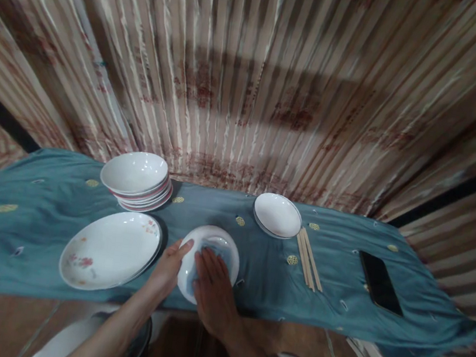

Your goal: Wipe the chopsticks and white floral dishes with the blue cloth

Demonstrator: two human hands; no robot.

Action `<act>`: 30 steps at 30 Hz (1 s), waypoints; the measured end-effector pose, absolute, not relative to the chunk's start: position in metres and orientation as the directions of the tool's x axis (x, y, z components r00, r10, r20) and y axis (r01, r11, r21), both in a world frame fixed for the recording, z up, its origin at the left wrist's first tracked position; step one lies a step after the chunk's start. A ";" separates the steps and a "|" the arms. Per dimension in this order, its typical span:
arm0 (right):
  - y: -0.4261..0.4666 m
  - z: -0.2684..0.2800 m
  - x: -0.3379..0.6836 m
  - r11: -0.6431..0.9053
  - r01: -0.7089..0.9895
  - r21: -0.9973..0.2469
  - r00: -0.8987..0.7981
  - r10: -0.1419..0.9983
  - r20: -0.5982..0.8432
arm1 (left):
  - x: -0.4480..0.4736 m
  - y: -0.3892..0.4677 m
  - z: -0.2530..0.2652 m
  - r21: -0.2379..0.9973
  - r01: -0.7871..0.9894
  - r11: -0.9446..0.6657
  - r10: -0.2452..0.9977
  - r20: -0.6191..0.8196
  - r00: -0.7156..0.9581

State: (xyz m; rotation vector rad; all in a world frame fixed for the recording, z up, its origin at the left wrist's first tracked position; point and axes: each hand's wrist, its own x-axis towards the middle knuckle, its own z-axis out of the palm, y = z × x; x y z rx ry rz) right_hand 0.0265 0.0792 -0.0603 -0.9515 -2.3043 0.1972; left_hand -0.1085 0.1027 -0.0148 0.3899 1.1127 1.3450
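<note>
A white, glossy round bowl [186, 270] is in front of me at the table's near edge. My left hand [170, 266] grips its left rim, thumb on top and the other fingers partly hidden beneath. Over the middle of the bowl lies my right hand [214, 287], its fingers close together on a blue-grey cloth [205, 251]. Much of the cloth is covered by that hand. Left of the bowl are large oval plates [115, 250] with pink flower prints, stacked. Behind them stands a stack of white bowls [136, 173] with reddish rims.
Small white bowls [278, 215], stacked, sit at the back right. Several wooden chopsticks [310, 259] lie beside them, and a black phone [380, 282] farther right. A teal cloth [262, 288] covers the narrow table; a patterned curtain [251, 86] hangs behind.
</note>
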 end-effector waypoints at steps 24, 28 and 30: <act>0.106 -0.083 0.055 0.493 0.676 -0.548 -0.222 0.845 0.487 | -0.104 0.101 -0.014 0.786 -0.572 0.235 0.916 -0.376 -0.140; 0.097 -0.096 0.060 0.412 0.654 -0.635 -0.127 0.887 0.444 | -0.103 0.104 -0.019 0.783 -0.580 0.227 0.901 -0.395 -0.180; 0.088 -0.099 0.058 0.383 0.642 -0.664 -0.089 0.898 0.431 | -0.102 0.104 -0.019 0.788 -0.575 0.219 0.904 -0.387 -0.185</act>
